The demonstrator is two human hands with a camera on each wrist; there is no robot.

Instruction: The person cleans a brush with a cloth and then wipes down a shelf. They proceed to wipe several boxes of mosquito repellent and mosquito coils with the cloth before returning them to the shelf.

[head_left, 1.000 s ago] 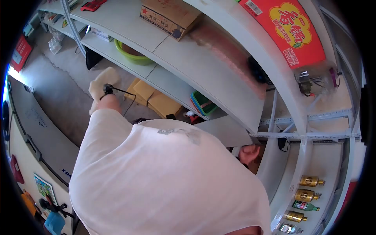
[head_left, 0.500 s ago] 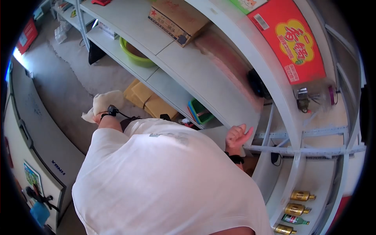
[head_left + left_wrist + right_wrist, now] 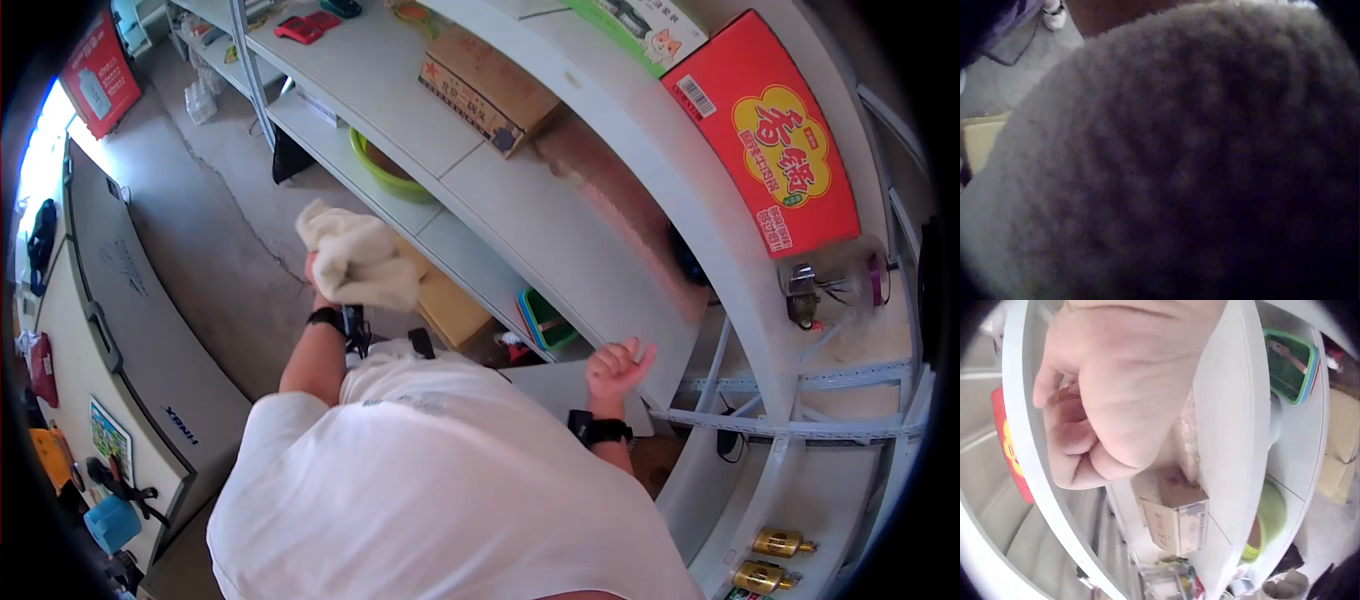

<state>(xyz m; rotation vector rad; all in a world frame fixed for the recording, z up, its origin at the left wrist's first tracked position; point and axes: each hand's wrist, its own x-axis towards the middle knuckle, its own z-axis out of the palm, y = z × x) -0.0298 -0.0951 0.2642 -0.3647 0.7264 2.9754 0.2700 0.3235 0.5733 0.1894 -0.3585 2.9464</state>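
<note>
My left hand (image 3: 313,268) grips a cream-coloured fleecy cloth (image 3: 360,258), which bunches over it and hides most of the fingers. In the left wrist view the cloth (image 3: 1166,150) fills nearly the whole picture, dark and blurred. Raised beside the shelving, my right hand (image 3: 613,370) has its fingers curled in and its thumb side out. The right wrist view shows that hand (image 3: 1122,387) from close up, the fingers folded toward the palm with nothing between them. Behind it runs the grey shelf (image 3: 1225,412).
A brown carton (image 3: 485,90) stands on the shelf, with a green basin (image 3: 385,170) below. Green and blue trays (image 3: 548,325) lie lower down, near yellow-brown cardboard (image 3: 455,305). A red box (image 3: 770,140) and gold bottles (image 3: 765,577) are on the right; a white freezer (image 3: 150,330) stands left.
My left hand has brought the cloth up and to the right in the head view. The right hand has come up from low behind the shelf corner. The head view has shifted.
</note>
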